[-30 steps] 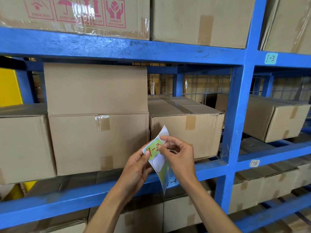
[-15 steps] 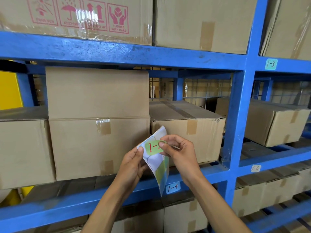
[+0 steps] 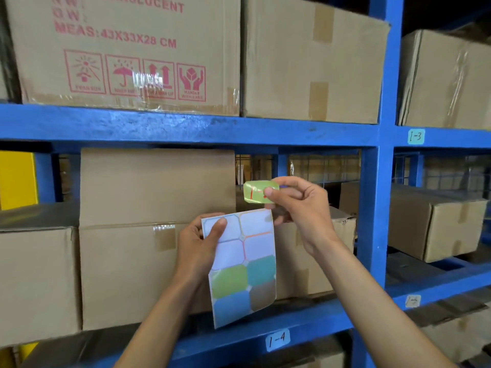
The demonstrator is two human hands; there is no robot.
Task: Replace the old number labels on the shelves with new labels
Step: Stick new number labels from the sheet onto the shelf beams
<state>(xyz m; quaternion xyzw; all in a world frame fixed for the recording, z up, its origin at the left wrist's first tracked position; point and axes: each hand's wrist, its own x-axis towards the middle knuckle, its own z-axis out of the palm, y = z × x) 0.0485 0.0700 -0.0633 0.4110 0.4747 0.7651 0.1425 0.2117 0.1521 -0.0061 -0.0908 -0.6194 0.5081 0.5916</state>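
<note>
Our left hand is raised in front of the boxes, forearm coming up from the bottom edge, fingers clamped on the sticker sheet: thumb on the front near its top left corner, other digits behind. Sheet hangs roughly upright, top four slots peeled blank, four coloured stickers left in its lower half. Our right hand sits higher and to the right, forearm angling in from the lower right, wrist bent. Its thumb and forefinger pinch the green label at its right end; red writing "1-" shows, the rest is hidden by the thumb. Label is clear of the sheet, just above its top right corner, not touching any beam. Blue shelf beam runs above both hands. Old label "1-4" is stuck on the lower beam, below the sheet. Label "1-3" is on the upper beam far right. Another small label lower right is too blurred to read. Cardboard boxes fill the shelves behind.
</note>
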